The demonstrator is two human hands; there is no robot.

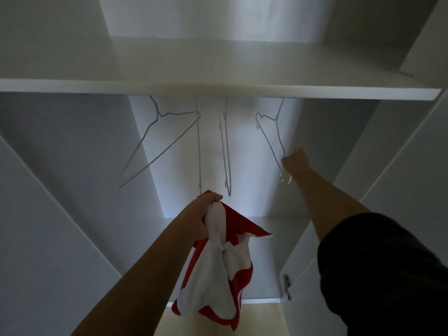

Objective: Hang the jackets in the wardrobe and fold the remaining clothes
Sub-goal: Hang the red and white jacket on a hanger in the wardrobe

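Jacket (pixel 218 282): red with white parts, bunched and hanging limp, held at lower centre of the frame inside the wardrobe (pixel 60 141).
Left hand (pixel 206 214): fingers are clenched round the jacket's top.
Right hand (pixel 296 162): fingers are closed on a wire hanger (pixel 268 137), right of centre.
Shelf (pixel 218 87): other hangers (pixel 157 141) are seen below it.

The wardrobe (pixel 242 141) stands open, white inside. A shelf (pixel 218 89) runs across its full width near the top, with a deep compartment (pixel 194 57) above it. Light falls down the middle of the back panel (pixel 244 122), leaving a bright strip, while the side walls (pixel 60 141) lie in grey shadow. Lower down is a pale base board (pixel 278 238). On the right, a door (pixel 392 154) hangs open, with a metal hinge (pixel 287 286) at its edge. Pale wood floor (pixel 261 318) shows at the bottom.
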